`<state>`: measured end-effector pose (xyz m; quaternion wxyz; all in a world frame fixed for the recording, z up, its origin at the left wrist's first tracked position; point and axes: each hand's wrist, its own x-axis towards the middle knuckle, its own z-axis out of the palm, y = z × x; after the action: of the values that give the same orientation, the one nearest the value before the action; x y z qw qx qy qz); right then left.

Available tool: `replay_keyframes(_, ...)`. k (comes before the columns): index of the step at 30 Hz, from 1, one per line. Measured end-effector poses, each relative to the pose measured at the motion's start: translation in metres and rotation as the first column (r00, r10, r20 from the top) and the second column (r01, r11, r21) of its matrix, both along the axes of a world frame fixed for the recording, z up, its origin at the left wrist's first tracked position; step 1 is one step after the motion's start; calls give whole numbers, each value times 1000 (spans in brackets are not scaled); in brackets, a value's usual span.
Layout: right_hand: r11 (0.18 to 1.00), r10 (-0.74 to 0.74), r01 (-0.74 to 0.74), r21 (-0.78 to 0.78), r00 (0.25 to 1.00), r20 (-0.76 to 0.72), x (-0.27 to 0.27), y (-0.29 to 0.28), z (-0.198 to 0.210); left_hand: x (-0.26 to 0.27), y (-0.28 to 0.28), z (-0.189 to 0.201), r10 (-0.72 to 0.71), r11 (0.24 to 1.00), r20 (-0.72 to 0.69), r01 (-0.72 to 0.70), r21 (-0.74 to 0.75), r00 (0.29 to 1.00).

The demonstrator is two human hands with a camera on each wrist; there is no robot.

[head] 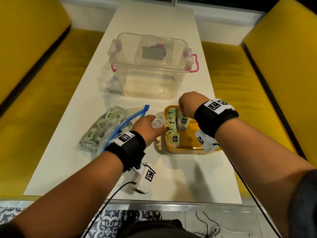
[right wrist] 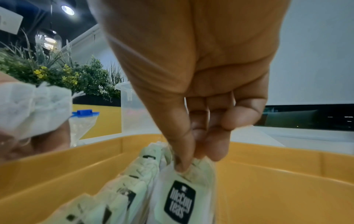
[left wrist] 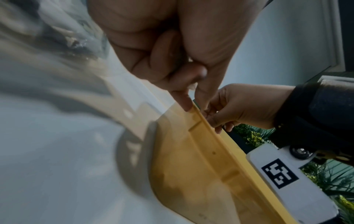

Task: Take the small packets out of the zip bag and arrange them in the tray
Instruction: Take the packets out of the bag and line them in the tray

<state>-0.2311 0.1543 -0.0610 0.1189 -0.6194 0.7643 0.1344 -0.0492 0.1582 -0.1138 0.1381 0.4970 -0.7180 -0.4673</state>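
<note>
Right hand [right wrist: 193, 94] fingertips pinch the top of a packet [right wrist: 180, 197] standing in the yellow tray [head: 188, 148], beside a row of packets [head: 171, 126] along the tray's left wall. Left hand [head: 147, 127] grips a white packet [head: 158, 121] just outside the tray's left rim, one finger touching the rim. Left of it lies the zip bag [head: 103, 127], open, with more packets inside. Behind stands a clear lidded box [head: 147, 66] on the white table [head: 180, 177].

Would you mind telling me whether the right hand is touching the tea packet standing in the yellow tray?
Touching. The right wrist view shows the right hand pinching the top of the packet between thumb and fingers inside the tray.
</note>
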Motion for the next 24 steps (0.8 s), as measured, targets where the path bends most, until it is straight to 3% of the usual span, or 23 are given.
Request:
replay_keyframes(4,998,-17,19,-65,1000,19,-4,5,9,2,2,6,62,995,-154,-49,86,986)
replay_keyframes(6,992,-25,31,-120,998,52,-4,8,18,1,3,12,141,972,-260,-84,219,955)
replay_keyframes(8,981,-11,31,-192,995,103,-1,13,28,1,3,21,251,898,-362,-76,434,898)
replay_keyframes(10,968,21,22,-251,986,168,5,18,39,1,2,28,312,841,-421,-41,539,852)
replay_keyframes(17,955,96,26,-294,915,392,33,32,59,3,2,32,152,913,-582,112,392,799)
replay_keyframes(24,939,45,124,-321,881,471,46,45,46,12,-1,29,69,976,-623,77,205,779)
